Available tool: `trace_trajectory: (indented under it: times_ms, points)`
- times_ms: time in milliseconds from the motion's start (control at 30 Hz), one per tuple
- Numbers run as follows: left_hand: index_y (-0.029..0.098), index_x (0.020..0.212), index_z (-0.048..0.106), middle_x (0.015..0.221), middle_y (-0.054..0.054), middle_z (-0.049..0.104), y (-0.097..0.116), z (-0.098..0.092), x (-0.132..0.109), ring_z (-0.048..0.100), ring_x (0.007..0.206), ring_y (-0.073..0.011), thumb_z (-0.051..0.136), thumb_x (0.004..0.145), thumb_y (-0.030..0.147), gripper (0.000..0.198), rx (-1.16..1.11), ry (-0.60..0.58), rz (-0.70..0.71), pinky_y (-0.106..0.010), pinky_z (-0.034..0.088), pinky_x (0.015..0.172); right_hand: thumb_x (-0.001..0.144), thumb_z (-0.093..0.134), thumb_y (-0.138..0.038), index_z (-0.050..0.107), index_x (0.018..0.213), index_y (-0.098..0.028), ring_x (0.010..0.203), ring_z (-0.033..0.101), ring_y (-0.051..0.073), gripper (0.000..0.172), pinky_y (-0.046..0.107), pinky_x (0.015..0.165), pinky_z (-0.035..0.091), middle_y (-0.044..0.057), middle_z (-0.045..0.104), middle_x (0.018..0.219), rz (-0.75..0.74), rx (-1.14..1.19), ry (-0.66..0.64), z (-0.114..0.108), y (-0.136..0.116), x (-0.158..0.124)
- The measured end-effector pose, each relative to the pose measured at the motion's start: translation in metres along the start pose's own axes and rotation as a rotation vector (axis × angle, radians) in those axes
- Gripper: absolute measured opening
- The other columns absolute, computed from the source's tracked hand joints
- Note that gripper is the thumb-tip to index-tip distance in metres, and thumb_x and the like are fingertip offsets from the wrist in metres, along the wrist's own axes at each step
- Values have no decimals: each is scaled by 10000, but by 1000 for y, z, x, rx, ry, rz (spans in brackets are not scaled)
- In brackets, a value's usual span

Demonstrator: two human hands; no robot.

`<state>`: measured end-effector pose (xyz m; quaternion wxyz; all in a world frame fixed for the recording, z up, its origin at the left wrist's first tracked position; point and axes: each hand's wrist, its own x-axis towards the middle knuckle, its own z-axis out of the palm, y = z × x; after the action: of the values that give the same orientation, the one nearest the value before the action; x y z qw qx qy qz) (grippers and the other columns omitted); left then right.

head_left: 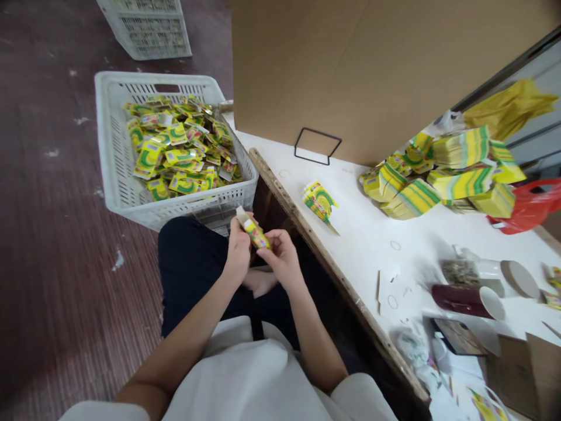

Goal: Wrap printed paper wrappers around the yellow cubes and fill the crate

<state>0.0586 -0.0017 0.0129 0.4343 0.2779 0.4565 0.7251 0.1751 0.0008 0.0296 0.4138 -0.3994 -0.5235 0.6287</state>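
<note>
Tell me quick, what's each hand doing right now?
Left hand: closed, holding a small yellow box.
Right hand: closed on the same box, at its lower end.

slim yellow printed carton (258,235), pale flap (242,214) at its far end, aslant between left hand (239,244) and right hand (281,256)

Held carton (255,232): print blurred; far crate (151,14) cropped.

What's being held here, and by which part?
A small yellow box: the left hand grips it near the flap end, the right hand its other end.
</note>
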Motion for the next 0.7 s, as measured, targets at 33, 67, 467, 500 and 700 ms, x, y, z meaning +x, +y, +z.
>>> trace_trajectory:
  times_ms: [33, 67, 467, 500, 700]
  points:
    - [213, 1000, 615, 875, -14, 619, -2, -2, 0, 608, 759, -149, 656, 816, 690, 512, 26, -12, -6, -257, 521, 679, 740, 799, -353, 560, 981, -247, 805, 634, 159, 356, 288, 752, 517, -8, 657, 895, -15, -14, 35, -4, 0, 1]
    - [206, 1002, 638, 887, -19, 644, -3, -4, -1, 621, 777, -155, 687, 820, 644, 477, 41, -11, -22, -261, 524, 693, 770, 770, -362, 578, 967, -240, 809, 642, 162, 301, 294, 759, 525, -3, 669, 893, -31, -37, 58, -8, 0, 2]
    - [199, 1342, 572, 1382, -136, 621, 66, -29, 13, 585, 1302, -293, 755, 811, 520, 647, 490, -142, 349, -484, 425, 1169, 964, 576, -162, 789, 1059, -295, 952, 654, 203, 268, 383, 914, 513, 40, 768, 1002, -557, -866, 85, -35, -38, -4]
    - [189, 1367, 546, 1417, -150, 590, 71, -29, 13, 551, 1338, -319, 808, 751, 516, 745, 617, -232, 363, -513, 399, 1184, 967, 565, -143, 793, 1051, -306, 948, 644, 200, 292, 392, 939, 502, 35, 766, 990, -609, -943, 36, -34, -41, -5]
    - [157, 1315, 525, 1258, -152, 673, 58, -21, 4, 657, 1160, -352, 805, 730, 394, 691, 1063, -596, 49, -525, 527, 1001, 927, 652, -235, 687, 1264, -327, 1254, 565, 252, 351, 536, 1213, 300, 50, 673, 1286, -632, -889, 91, -23, -33, -10]
